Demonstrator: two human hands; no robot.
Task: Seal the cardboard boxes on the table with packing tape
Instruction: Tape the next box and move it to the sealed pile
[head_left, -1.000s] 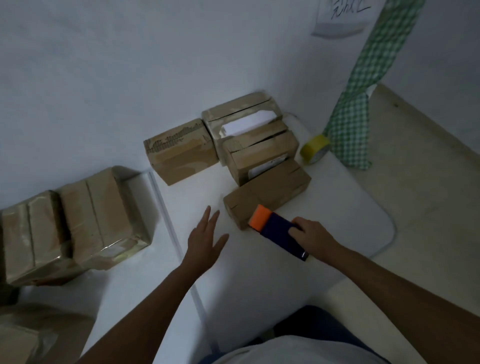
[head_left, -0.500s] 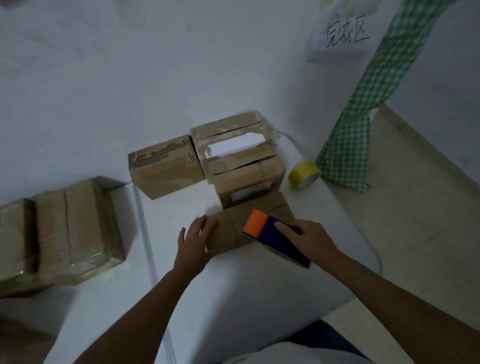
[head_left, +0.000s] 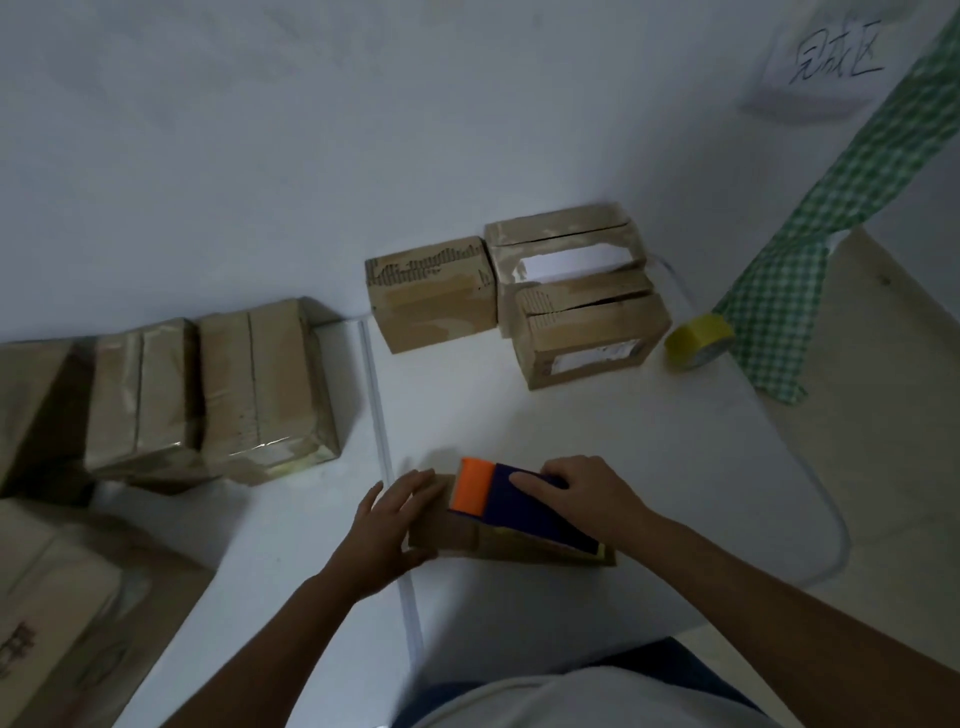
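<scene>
- A person at a white worktop (head_left: 649, 467) works on a small cardboard box (head_left: 467, 543) lying near the front edge, seen from above in dim light.
- The left hand (head_left: 387, 525) clasps the box's left end, fingers laid over its top and thumb curled against the near side.
- The right hand (head_left: 582, 491) grips a tape dispenser (head_left: 511, 501), dark blue with an orange head, fingers curled over its body; the dispenser rests on top of the box, orange end pointing left.
- A yellowish strip shows along the box's near right edge, below the dispenser.
- Three more cardboard boxes sit at the far side against the wall: one with torn corrugation (head_left: 431, 293), an open-topped one with white inside (head_left: 566, 249) to its right, and one with a white label (head_left: 592, 332) just in front of that.
- A roll of yellow tape (head_left: 698, 340) lies on the worktop's far right, just beside a green checked cloth (head_left: 810, 249) hanging down from the upper right.
- To the left, two boxes wrapped in glossy tape (head_left: 208, 395) stand side by side, with larger brown cartons (head_left: 47, 597) near the lower left corner.
- A paper sign with handwritten characters (head_left: 826, 57) is fixed to the wall at the upper right.
</scene>
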